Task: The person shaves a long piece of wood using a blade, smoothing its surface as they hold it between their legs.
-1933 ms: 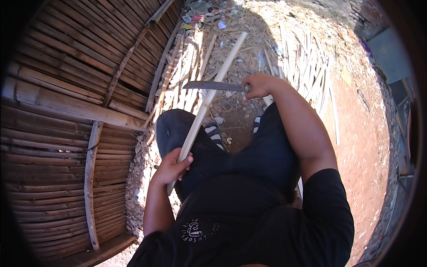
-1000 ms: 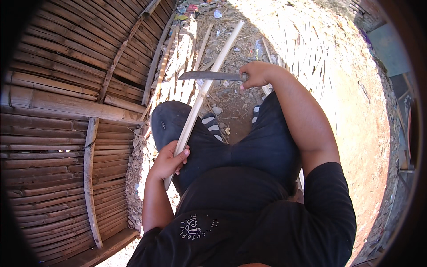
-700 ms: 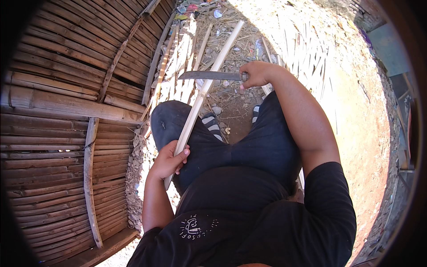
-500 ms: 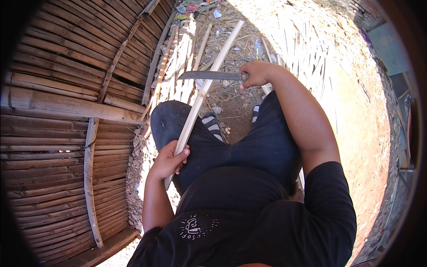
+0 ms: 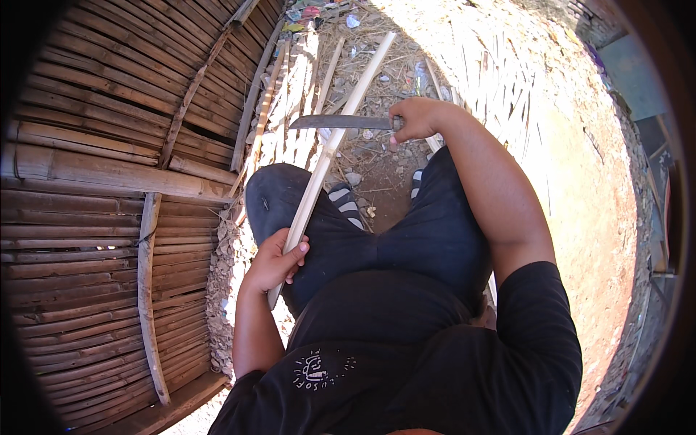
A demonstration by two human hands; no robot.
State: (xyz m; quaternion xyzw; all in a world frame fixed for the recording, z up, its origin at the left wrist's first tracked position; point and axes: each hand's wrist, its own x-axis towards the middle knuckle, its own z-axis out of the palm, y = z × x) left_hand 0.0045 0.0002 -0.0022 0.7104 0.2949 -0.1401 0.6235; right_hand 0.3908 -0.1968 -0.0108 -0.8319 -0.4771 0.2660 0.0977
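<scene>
My left hand (image 5: pixel 278 259) is closed around the lower end of a long pale bamboo strip (image 5: pixel 324 161), beside my left thigh. The strip slants up over that thigh, its far end leaning away to the right. In my right hand (image 5: pixel 417 119) is the handle of a machete (image 5: pixel 344 122), the fingers wrapped round it. The dark blade points left and lies across the strip above my knee. From this angle I cannot tell how deep the edge sits in the strip.
A wall of bamboo slats (image 5: pixel 80 239) rises close on my left. Several loose strips (image 5: pixel 308 109) lie along its foot. Thin slivers (image 5: pixel 504 87) are scattered on sunlit ground ahead to the right. My striped footwear (image 5: pixel 346 205) rests on dirt and stones between my knees.
Almost nothing differs. The machete and my right hand have shifted very slightly to the left; my left hand and the bamboo strip keep their place.
</scene>
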